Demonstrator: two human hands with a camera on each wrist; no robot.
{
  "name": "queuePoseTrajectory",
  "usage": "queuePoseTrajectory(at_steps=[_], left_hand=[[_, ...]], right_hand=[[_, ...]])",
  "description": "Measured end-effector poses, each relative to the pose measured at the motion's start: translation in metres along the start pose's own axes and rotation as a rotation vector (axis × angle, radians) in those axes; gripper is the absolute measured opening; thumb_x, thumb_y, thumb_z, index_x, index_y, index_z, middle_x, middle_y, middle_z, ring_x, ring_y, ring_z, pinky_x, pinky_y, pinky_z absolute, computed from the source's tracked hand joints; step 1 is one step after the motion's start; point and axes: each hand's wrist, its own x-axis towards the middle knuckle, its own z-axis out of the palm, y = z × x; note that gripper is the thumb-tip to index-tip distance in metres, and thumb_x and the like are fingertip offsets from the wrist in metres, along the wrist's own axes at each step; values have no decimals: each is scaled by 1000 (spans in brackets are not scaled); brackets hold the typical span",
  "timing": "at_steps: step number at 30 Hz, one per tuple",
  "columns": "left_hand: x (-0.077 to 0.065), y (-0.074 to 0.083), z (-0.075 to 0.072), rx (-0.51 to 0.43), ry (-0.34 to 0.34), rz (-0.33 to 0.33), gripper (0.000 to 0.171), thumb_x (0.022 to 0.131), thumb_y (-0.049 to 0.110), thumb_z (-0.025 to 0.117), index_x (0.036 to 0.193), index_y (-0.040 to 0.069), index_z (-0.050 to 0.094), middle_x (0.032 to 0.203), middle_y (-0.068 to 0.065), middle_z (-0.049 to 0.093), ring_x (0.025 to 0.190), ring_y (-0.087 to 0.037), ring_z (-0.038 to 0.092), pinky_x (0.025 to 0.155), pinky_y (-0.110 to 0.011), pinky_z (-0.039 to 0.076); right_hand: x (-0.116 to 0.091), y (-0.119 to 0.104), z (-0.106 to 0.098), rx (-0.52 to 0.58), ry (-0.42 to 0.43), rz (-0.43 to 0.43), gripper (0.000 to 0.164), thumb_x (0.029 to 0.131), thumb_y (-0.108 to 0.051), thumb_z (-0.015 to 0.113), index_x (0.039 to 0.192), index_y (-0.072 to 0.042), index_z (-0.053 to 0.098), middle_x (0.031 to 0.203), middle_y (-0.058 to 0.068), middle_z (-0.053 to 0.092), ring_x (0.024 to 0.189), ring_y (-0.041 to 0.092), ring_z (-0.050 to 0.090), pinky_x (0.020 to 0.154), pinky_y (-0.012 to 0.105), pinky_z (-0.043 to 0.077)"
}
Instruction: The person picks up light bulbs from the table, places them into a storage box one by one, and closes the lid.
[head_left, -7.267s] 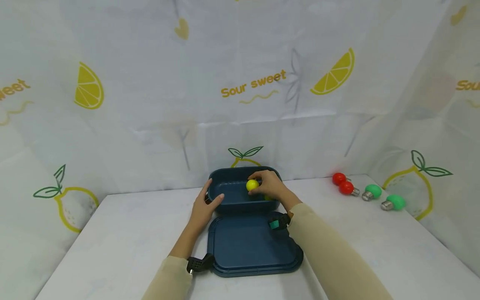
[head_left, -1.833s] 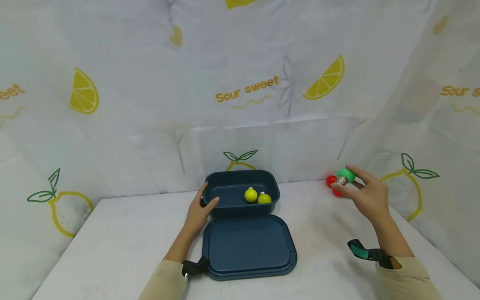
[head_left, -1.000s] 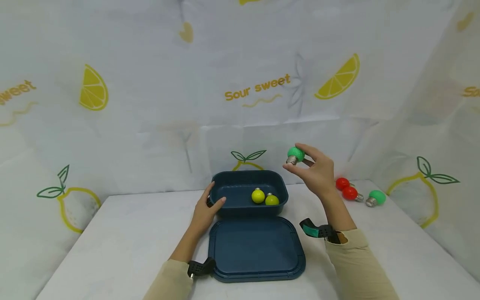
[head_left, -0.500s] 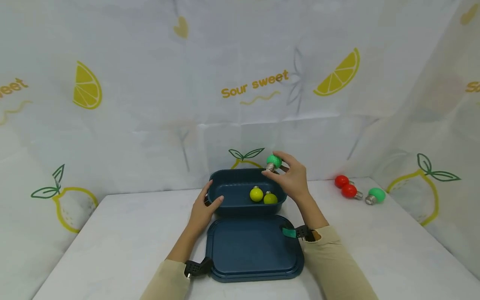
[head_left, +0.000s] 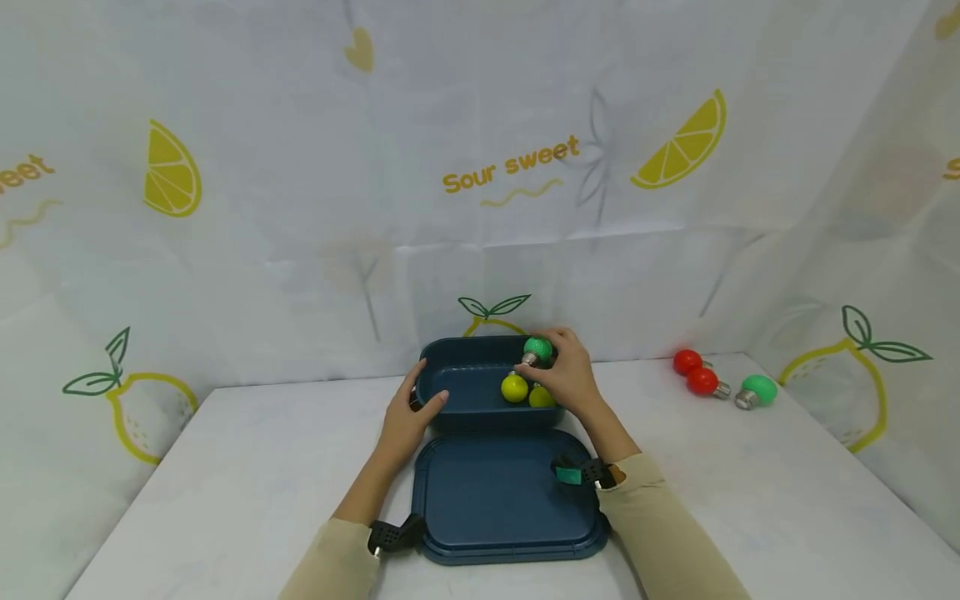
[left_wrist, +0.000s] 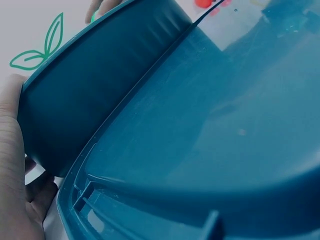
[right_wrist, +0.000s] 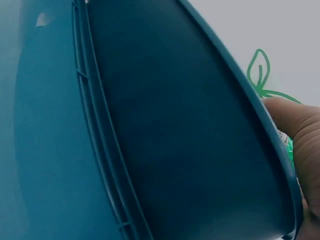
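Note:
In the head view, my right hand (head_left: 572, 375) pinches a green light bulb (head_left: 537, 347) between thumb and fingers, metal base pointing down-left, over the right part of a dark blue box (head_left: 480, 422). Two yellow bulbs, one more central (head_left: 514, 387) and one by the right end (head_left: 541, 397), sit inside it. My left hand (head_left: 405, 423) grips the box's left end, thumb at the front rim. The left wrist view shows that hand (left_wrist: 11, 170) at the box wall (left_wrist: 95, 90). In the right wrist view, my thumb (right_wrist: 287, 115) overlaps the rim and the green bulb is mostly hidden.
A dark blue lid (head_left: 510, 500) lies flat in front of the box. On the table's right side lie a red bulb (head_left: 686, 361), a second red bulb (head_left: 702, 381) and another green bulb (head_left: 760, 388). A lemon-print cloth (head_left: 300, 308) hangs behind the table.
My right hand let go of a yellow bulb in the box, took a green bulb from the right, carried it left and lowered it into the box opening. My left hand stayed at the box.

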Motion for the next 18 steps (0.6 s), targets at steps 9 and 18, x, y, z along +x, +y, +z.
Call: queuePoseTrajectory(at_steps=[9, 18], left_hand=[[1, -1, 0, -1, 5, 6, 77, 96, 47, 66, 160, 31, 28, 164, -12, 35, 145, -35, 45, 115, -57, 41], [0, -2, 0, -13, 7, 10, 77, 95, 46, 66, 160, 30, 29, 165, -12, 34, 147, -37, 42, 115, -58, 39]], right_hand=[[-3, -2, 7, -102, -27, -27, 63, 80, -30, 87, 132, -2, 65, 130, 19, 59, 111, 37, 63, 89, 49, 59], [-3, -5, 7, -164, -92, -11, 60, 82, -33, 85, 132, -5, 66, 130, 16, 59, 110, 35, 63, 89, 47, 58]])
